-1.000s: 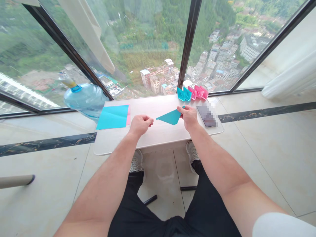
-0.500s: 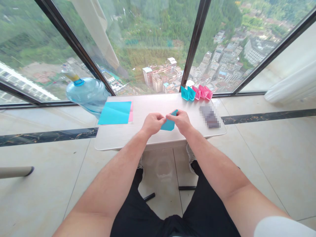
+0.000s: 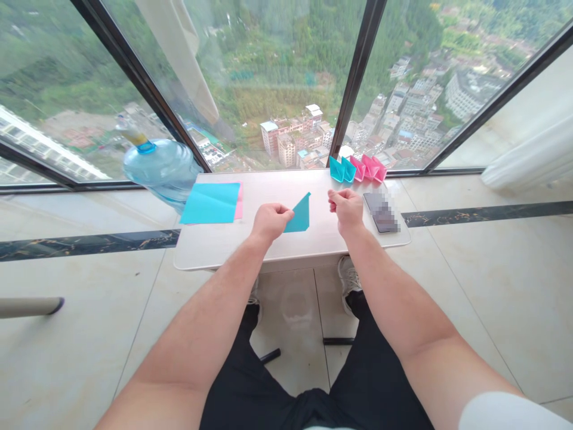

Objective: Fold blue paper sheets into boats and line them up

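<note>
My left hand (image 3: 270, 220) pinches a folded teal paper triangle (image 3: 301, 215) by its left corner, and the paper stands up over the small white table (image 3: 224, 248). A short way to the right, my right hand (image 3: 345, 206) is curled shut with nothing visible in it, apart from the paper. A stack of flat teal and pink sheets (image 3: 211, 203) lies on the table's left side. Folded teal and pink paper pieces (image 3: 357, 169) stand in a row at the table's far right edge.
A phone (image 3: 382, 211) lies on the table just right of my right hand. A large blue water bottle (image 3: 161, 170) lies against the window left of the table. Tall glass panes rise right behind the table. Tiled floor surrounds it; my knees sit below.
The folded teal paper passed from my right hand to my left. Both hands met on it half a second ago; now my right hand has let go and moved right.
</note>
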Demonstrator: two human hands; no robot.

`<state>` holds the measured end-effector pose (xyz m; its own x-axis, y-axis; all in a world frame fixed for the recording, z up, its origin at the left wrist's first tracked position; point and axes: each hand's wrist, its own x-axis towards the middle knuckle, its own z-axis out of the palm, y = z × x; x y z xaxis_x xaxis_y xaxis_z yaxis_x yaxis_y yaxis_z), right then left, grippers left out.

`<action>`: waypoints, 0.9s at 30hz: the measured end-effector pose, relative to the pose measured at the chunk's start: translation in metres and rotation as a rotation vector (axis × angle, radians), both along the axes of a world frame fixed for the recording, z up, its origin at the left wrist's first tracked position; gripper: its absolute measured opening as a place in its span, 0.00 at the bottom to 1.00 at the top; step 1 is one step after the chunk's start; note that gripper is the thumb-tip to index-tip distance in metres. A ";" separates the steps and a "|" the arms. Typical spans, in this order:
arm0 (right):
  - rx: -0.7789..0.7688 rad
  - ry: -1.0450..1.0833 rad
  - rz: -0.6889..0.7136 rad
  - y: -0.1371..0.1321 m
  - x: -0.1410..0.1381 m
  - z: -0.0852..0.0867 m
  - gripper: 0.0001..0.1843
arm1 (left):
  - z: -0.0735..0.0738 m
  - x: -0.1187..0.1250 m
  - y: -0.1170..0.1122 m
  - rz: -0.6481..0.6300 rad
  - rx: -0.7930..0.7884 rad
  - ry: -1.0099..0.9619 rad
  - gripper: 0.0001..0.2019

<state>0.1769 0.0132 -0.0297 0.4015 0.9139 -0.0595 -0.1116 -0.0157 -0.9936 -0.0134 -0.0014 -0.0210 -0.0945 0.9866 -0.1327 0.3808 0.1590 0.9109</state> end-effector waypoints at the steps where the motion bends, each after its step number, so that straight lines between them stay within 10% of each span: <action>1: 0.017 -0.055 0.000 -0.001 0.000 0.000 0.17 | -0.001 0.000 0.001 0.058 0.011 -0.018 0.09; 7: 0.060 -0.318 0.335 -0.015 -0.026 -0.008 0.13 | -0.005 0.008 0.004 0.187 0.021 -0.268 0.11; 27: 0.055 -0.295 0.455 -0.019 -0.034 -0.009 0.18 | -0.006 0.012 -0.002 0.051 -0.056 -0.463 0.24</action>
